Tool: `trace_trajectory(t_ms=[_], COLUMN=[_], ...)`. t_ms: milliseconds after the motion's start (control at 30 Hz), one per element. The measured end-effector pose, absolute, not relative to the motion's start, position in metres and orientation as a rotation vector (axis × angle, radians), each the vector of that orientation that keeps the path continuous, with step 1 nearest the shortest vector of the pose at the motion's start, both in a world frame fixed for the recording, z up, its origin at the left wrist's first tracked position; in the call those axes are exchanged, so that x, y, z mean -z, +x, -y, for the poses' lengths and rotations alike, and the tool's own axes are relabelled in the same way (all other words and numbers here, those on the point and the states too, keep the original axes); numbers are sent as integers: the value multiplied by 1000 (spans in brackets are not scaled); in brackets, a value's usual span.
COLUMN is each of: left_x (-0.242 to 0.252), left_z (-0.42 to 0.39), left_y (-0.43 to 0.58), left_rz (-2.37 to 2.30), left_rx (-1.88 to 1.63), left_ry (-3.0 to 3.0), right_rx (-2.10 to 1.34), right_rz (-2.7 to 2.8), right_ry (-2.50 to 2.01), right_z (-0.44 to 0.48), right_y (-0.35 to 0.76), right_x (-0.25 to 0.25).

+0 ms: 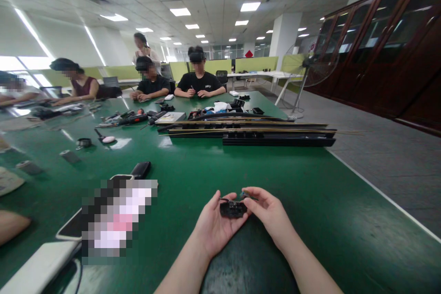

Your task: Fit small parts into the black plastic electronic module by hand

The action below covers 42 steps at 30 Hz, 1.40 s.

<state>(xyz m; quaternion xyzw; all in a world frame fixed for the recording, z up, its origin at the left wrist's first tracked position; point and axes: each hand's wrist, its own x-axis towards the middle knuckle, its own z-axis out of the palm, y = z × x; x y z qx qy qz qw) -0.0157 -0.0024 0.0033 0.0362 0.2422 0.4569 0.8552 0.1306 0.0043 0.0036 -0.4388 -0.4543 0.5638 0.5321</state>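
Note:
A small black part (233, 210) with a ragged, dark upper face lies in my left hand (217, 221). The fingers of that hand curl around it from below and the thumb rests at its left side. My right hand (266, 206) pinches a thin bluish piece (245, 194) between thumb and fingers, just above the right end of the black part. Whether the two pieces are joined is too small to tell. Both hands are above the green tabletop (193, 165), close to its near edge.
Long black rails (279, 140) with thin brass-coloured rods lie across the table ahead. A phone (119, 218) and a white box-like device (41, 266) sit at left. Tools (131, 118) lie further back. Several people sit around the far side; a fan (306, 62) stands at right.

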Motion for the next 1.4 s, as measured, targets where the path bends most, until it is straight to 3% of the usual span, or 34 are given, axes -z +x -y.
trace_trajectory(t_ms=[1400], left_x=[-6], left_z=[4], left_y=[-17], left_rz=[-478], left_rx=[-930], left_ry=[100], right_rx=[-1496], right_rz=[465], right_ry=[-827], right_z=[-9], right_y=[142], right_x=[-5])
